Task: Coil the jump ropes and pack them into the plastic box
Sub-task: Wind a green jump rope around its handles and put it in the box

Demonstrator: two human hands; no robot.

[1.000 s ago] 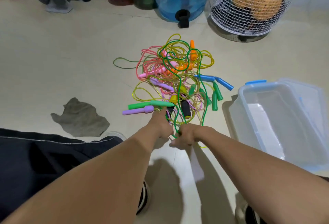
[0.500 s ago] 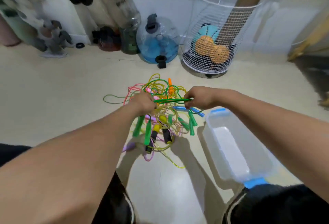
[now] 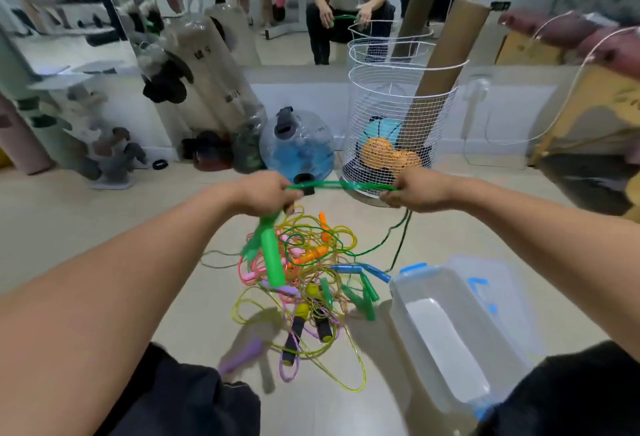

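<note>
A tangled pile of jump ropes [image 3: 311, 283] in yellow, pink, orange, blue, purple and green lies on the floor. My left hand [image 3: 266, 193] grips a green rope [image 3: 341, 186] above the pile, and its green handles [image 3: 270, 257] hang down from my fist. My right hand [image 3: 410, 191] pinches the same rope further along, so a doubled length stretches level between the hands. The rope's tail drops from my right hand to the pile. The clear plastic box [image 3: 436, 283] with blue clips stands open and empty at the right.
A white wire basket [image 3: 398, 110] with balls and cardboard tubes stands beyond my hands, beside a blue water jug [image 3: 298, 148]. Wrapped rolls and a mirror line the wall. My dark-clothed knees fill the lower corners. The box's lid [image 3: 498, 283] lies behind the box.
Both hands have risen from the pile and moved apart, pulling the green rope taut between them. The green handles now dangle from my left hand. The view has tilted up.
</note>
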